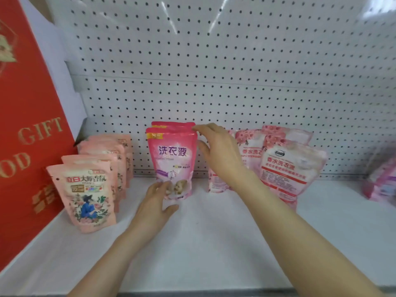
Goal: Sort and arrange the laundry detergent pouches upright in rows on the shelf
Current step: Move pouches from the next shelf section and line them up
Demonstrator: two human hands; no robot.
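A bright pink detergent pouch [172,156] stands upright mid-shelf, with a second like it directly behind. My left hand [155,203] touches its bottom front with relaxed fingers. My right hand [216,151] hovers at its upper right corner, fingertips at the top edge, thumb apart from them. A row of several peach pouches [84,190] stands at the left. Pale pink floral pouches [289,168] stand at the right, partly hidden by my right arm.
A large red gift box [27,125] leans at the left end of the white shelf [214,243]. White pegboard [214,71] forms the back wall. More pink pouches [383,183] lie at the far right edge.
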